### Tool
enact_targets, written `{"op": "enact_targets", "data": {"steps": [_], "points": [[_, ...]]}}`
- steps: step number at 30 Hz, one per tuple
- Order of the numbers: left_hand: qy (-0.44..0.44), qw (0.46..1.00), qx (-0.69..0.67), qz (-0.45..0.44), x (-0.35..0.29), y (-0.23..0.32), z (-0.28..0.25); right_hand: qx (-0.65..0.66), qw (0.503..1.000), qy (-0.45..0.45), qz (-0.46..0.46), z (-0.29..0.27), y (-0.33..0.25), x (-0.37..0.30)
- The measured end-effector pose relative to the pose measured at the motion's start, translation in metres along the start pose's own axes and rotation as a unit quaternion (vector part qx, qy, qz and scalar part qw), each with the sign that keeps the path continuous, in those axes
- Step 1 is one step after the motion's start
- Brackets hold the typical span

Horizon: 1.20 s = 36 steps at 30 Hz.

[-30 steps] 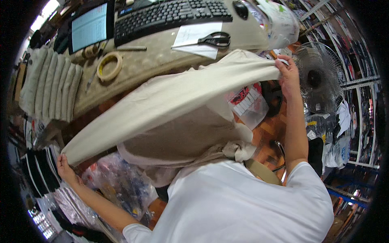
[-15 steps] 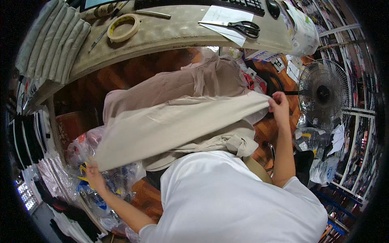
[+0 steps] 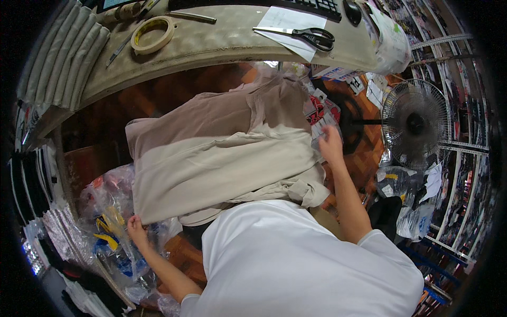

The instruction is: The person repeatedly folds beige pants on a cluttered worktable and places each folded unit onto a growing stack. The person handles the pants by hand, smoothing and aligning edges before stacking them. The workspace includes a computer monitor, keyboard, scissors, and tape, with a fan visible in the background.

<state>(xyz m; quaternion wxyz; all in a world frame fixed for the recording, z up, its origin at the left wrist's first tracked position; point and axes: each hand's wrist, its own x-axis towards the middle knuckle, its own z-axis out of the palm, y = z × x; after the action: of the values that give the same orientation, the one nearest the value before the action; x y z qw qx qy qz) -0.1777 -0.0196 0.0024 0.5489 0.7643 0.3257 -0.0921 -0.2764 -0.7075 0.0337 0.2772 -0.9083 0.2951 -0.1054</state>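
Spread across my lap lies a beige garment point(image 3: 222, 171), partly over a taupe garment point(image 3: 206, 113). Their folds overlap, so the exact type of clothing is hard to make out. My left hand point(image 3: 137, 231) pinches the beige garment's near left corner between thumb and fingers. Just off its right edge is my right hand point(image 3: 331, 145), slightly blurred, thumb and fingers apart and no fabric in them. A bunched part of beige cloth point(image 3: 303, 191) sits close against my white shirt.
A desk point(image 3: 222, 45) ahead carries a tape roll point(image 3: 153, 35), scissors point(image 3: 309, 37) on paper, a keyboard point(image 3: 311, 6) and folded grey fabric point(image 3: 63, 58). At right stand a fan point(image 3: 414, 123) and shelving point(image 3: 459, 195). Plastic bags point(image 3: 113, 227) lie at left.
The beige garment has dropped from a taut, lifted sheet to lying flat on the pile. My right hand has let go of its corner and moved left; my left hand shifted slightly right.
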Motion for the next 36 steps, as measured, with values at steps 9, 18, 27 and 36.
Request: {"op": "enact_targets", "data": {"steps": [9,18,27,36], "points": [[0.075,0.933,0.257,0.241,0.010,0.048,0.022,-0.169,0.929,-0.164,-0.286,0.084,-0.129,0.153],[-0.289,0.911,0.070,0.286,-0.117,0.176,0.230,-0.078,0.961,-0.064,-0.256,-0.076,-0.109,0.028],[-0.533,0.786,0.204,0.239,-0.181,0.160,0.362,0.233,0.967,-0.062,0.087,-0.032,-0.058,-0.013],[-0.069,0.838,0.393,0.372,0.033,0.199,0.255,-0.073,0.983,-0.165,-0.016,0.012,-0.101,0.135]]}}
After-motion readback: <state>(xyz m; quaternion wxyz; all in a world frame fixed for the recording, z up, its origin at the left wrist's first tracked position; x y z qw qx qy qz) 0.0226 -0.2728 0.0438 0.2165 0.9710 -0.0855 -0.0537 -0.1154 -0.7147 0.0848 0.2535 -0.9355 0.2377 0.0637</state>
